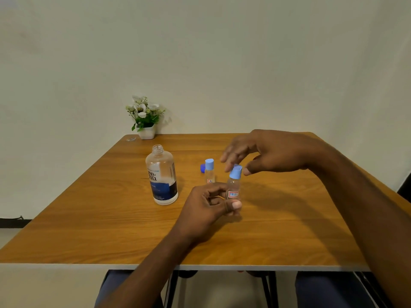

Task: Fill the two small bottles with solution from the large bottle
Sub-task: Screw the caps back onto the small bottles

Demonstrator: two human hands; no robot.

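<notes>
The large clear bottle point(161, 177), with a blue label and no cap, stands upright left of centre on the wooden table point(89, 218). One small clear bottle point(209, 174) with a light-blue cap stands on the table. My left hand point(204, 207) grips a second small bottle point(234, 190) by its lower body, slightly tilted, just above the table. This bottle also wears a light-blue cap point(235, 172). My right hand point(266, 154) hovers over that cap, thumb and forefinger on either side of it, with a small gap at the thumb.
A dark blue cap point(202, 168) lies on the table just behind the standing small bottle. A white pot of white flowers point(146, 123) sits at the far edge by the wall. The table's near edge is close to my knees.
</notes>
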